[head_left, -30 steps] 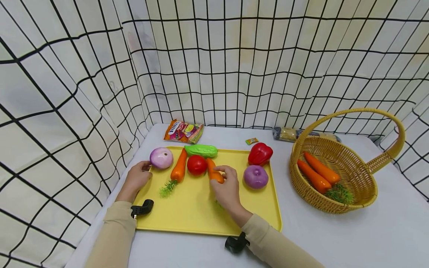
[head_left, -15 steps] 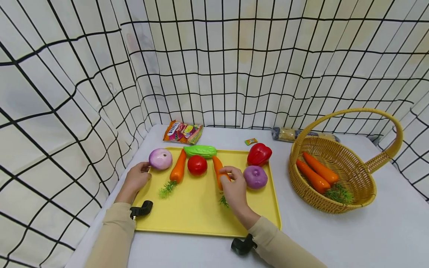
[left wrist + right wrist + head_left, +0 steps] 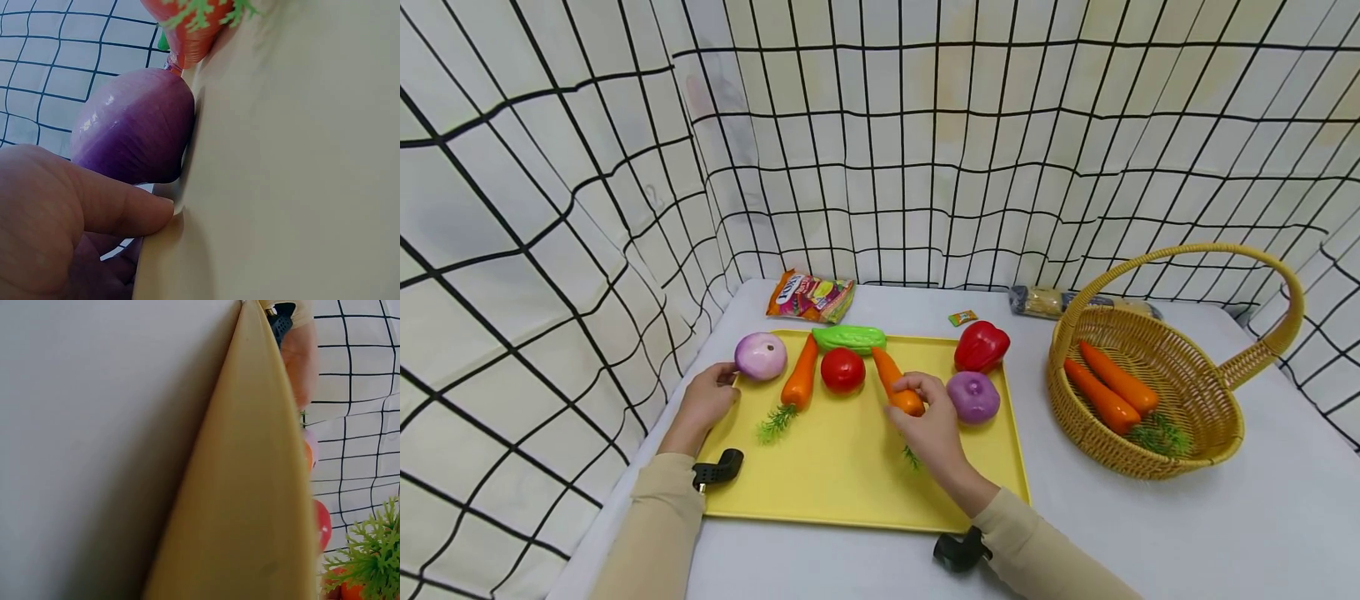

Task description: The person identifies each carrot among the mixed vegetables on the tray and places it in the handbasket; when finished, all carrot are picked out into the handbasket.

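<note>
My right hand (image 3: 934, 429) grips an orange toy carrot (image 3: 887, 368) near its leafy end, over the right half of the yellow tray (image 3: 820, 492). Green leaves (image 3: 372, 559) of that carrot show in the right wrist view. At the tray's left edge, my left hand (image 3: 709, 400) pinches the rim, its thumb on top in the left wrist view. Just beyond that thumb lies a purple onion (image 3: 137, 122). Another carrot (image 3: 801, 375), a red tomato (image 3: 842, 371) and a green cucumber (image 3: 850, 337) lie on the tray, left of the held carrot.
A red bell pepper (image 3: 981, 347) and a purple round vegetable (image 3: 973, 397) sit at the tray's right side. Further right stands a wicker basket (image 3: 1217, 425) with two carrots inside. Behind the tray are a snack bag (image 3: 811, 296), a small wrapped candy (image 3: 962, 317) and a long packet (image 3: 1037, 300).
My right hand has shifted right with the carrot, widening the space between it and the tomato. My left hand has stayed at the tray's edge.
</note>
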Tool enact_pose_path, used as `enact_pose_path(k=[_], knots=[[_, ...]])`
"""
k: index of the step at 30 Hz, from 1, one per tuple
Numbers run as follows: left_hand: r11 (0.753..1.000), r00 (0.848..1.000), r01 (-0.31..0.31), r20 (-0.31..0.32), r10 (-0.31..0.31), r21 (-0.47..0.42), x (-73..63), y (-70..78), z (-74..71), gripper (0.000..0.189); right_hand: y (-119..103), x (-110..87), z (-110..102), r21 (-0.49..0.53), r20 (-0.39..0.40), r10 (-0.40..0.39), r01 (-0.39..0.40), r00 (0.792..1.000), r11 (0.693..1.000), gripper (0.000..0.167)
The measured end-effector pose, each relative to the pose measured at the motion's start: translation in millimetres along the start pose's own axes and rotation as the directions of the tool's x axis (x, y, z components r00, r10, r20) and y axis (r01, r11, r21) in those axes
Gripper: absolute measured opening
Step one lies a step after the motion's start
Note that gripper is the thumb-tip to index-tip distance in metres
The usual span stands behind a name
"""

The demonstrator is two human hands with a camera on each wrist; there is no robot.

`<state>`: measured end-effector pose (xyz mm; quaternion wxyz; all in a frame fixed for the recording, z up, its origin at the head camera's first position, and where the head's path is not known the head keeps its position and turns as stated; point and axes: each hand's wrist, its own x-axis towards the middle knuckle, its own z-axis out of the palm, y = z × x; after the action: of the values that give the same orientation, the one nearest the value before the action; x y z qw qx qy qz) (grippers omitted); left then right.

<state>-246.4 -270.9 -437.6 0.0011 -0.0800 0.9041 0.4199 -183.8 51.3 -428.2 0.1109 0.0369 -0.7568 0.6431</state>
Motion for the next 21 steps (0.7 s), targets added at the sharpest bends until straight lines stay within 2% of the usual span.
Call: enact_pose_path(k=[4, 10, 14, 18, 21], knots=[[1.000, 1.000, 0.002, 0.002, -0.002, 0.000, -0.4, -0.5, 0.0, 0.056, -4.5, -2.9, -9.6, -0.012, 0.040, -0.062, 0.063, 0.997, 0.998, 0.029], [1.000, 1.000, -0.001, 0.007, 0.001, 0.003, -1.1, -1.1, -0.4, 0.057, -13.0, -4.6, -27.7, -0.022, 0.075, -0.090, 0.092, 0.993, 0.996, 0.037], [1.000, 1.000, 0.004, 0.003, -0.004, 0.001, -1.1, -1.1, 0.7, 0.056, -15.9, -4.1, -41.7, -0.055, 0.098, -0.152, 0.157, 0.984, 0.986, 0.041], [1.000, 1.000, 0.002, -0.002, -0.002, 0.003, -1.1, -0.2, 1.0, 0.056, -23.7, -4.6, -54.8, -0.099, 0.089, -0.210, 0.218, 0.974, 0.971, 0.041], [1.000, 1.000, 0.000, -0.003, 0.000, 0.002, -1.1, 0.3, 1.1, 0.056, -39.2, -9.5, -63.3, -0.129, 0.070, -0.228, 0.235, 0.971, 0.963, 0.039]])
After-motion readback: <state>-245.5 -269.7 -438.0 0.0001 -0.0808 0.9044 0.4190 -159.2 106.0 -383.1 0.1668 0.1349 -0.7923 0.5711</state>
